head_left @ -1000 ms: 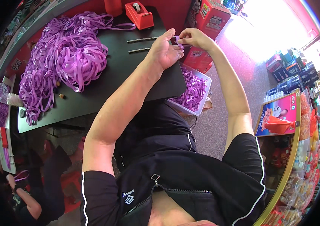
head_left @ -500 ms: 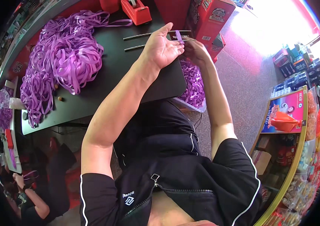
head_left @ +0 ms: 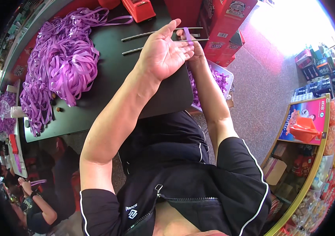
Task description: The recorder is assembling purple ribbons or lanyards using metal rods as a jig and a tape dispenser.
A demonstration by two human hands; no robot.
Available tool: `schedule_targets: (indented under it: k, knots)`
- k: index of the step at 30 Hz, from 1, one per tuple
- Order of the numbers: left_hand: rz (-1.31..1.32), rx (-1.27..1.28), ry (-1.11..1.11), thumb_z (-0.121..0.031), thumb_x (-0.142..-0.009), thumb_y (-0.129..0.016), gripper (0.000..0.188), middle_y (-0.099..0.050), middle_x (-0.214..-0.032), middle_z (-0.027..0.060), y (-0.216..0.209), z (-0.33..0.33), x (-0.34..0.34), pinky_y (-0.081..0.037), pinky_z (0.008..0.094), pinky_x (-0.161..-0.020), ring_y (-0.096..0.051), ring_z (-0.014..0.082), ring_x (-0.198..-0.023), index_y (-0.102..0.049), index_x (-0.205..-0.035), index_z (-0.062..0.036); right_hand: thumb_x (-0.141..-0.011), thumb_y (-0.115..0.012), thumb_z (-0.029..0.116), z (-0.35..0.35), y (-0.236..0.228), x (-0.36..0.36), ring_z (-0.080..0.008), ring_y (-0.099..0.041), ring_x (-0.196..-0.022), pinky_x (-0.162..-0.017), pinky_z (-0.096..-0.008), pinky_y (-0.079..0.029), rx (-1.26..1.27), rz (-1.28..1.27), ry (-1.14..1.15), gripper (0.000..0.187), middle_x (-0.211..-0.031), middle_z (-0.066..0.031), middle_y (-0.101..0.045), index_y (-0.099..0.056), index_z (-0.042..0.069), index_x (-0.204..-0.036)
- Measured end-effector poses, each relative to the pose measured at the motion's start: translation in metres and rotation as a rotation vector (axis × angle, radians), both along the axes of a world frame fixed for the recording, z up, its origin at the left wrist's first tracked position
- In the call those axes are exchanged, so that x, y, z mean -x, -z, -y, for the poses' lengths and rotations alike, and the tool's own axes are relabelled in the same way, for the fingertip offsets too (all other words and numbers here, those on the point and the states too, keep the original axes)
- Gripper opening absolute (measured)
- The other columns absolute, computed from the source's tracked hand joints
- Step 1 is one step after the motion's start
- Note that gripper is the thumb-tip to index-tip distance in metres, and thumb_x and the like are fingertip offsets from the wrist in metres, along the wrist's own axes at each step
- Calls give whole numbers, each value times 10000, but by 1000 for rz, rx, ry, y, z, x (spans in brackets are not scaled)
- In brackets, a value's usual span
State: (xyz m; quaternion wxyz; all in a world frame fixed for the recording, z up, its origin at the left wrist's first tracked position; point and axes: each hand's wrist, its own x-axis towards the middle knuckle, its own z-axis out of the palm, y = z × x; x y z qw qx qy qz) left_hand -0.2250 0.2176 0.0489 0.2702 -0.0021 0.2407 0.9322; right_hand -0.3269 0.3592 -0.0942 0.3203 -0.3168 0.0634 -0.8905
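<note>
Two thin metal rods (head_left: 141,36) stick out side by side over the dark table, reaching toward its right edge. A short purple ribbon (head_left: 187,35) is looped across both rods near their right ends. My left hand (head_left: 161,53) lies palm up by the rods, thumb raised and fingers stretched toward the ribbon's lower end. My right hand (head_left: 195,51) is behind the rods, with curled fingers showing between them beside the ribbon; it seems to grip the ribbon, its thumb partly hidden.
A big heap of purple ribbon (head_left: 63,59) covers the left of the table (head_left: 114,84). A red tape dispenser (head_left: 140,10) stands at the back. Below the right edge is a tub (head_left: 228,76) of purple ribbon pieces. Red boxes (head_left: 220,31) stand behind it. Another person (head_left: 37,200) works at far left.
My right hand has moved left under the rods, and its fingers now show between them. The view has shifted slightly, showing more of the tub. My left hand stays near the ribbon.
</note>
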Motion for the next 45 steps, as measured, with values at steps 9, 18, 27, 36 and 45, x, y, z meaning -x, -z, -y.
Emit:
schedule_targets:
  k: [9,18,27,36,45]
  knots:
    - [-20,-8,21,-299,-944,-529,535,46,-1443,403,0,4,-1,-116,492,-1141,-69,500,-1372,-315,-1406,-134,-860,-564,30,-11,-4,-6,-96,-625,-658,-639,-234,-535,-319,68,198,200,-810,-51,-626,-534,-6,-1054]
    - [-9,-34,20,-314,-942,-535,532,48,-1442,405,2,6,1,-108,512,-1134,-37,490,-1379,-311,-1393,-143,-892,-602,175,-47,-44,-3,-10,-371,-448,-443,-199,-278,-698,125,129,131,-516,63,-439,-599,85,-798]
    - [2,6,1,-336,-930,-550,538,3,-1434,418,-3,0,-2,-86,523,-1131,-61,494,-1375,-321,-1377,-141,-815,-667,201,-69,-82,3,-24,-329,-428,-447,-211,-256,-1098,98,106,104,-501,107,-411,-616,146,-744]
    - [3,51,-13,-354,-931,-542,501,-102,-1408,420,-5,2,-4,-127,531,-1118,-157,503,-1336,-348,-1333,-126,-834,-644,213,-68,-116,-27,-38,-401,-610,-577,-218,-313,-1274,109,228,179,-734,77,-530,-698,92,-956]
    - [-1,60,-3,-371,-925,-547,509,-171,-1377,418,-2,2,-1,-182,528,-1095,-267,477,-1272,-345,-1324,-128,-857,-633,291,-98,-115,-31,-50,-388,-595,-599,-237,-322,-1289,212,434,245,-670,89,-499,-704,74,-945]
